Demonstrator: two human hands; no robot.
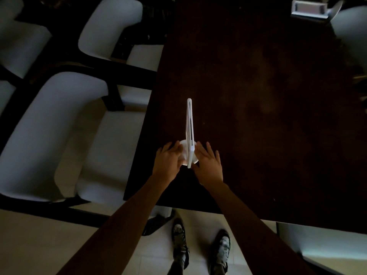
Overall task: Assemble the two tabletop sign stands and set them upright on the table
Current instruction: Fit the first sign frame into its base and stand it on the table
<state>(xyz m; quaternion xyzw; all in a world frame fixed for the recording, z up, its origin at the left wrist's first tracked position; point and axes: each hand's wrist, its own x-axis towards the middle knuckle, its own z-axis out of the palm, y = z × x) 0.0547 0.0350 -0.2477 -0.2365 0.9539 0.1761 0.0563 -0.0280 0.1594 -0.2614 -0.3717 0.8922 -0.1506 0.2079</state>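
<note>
A white sign stand [189,132] stands upright on the dark table [258,96], seen edge-on from above, its thin panel rising from a round white base [183,155]. My left hand [168,161] rests against the left side of the base with fingers spread over it. On the right side of the stand is my right hand [208,163], fingers apart, touching or very close to the panel's lower edge. A second sign stand [308,7] sits at the far right end of the table.
Three white padded chairs [49,126] with dark frames line the table's left side, and another chair [349,32] is at the far right. The table's near edge runs just in front of my feet [200,249] on the tiled floor.
</note>
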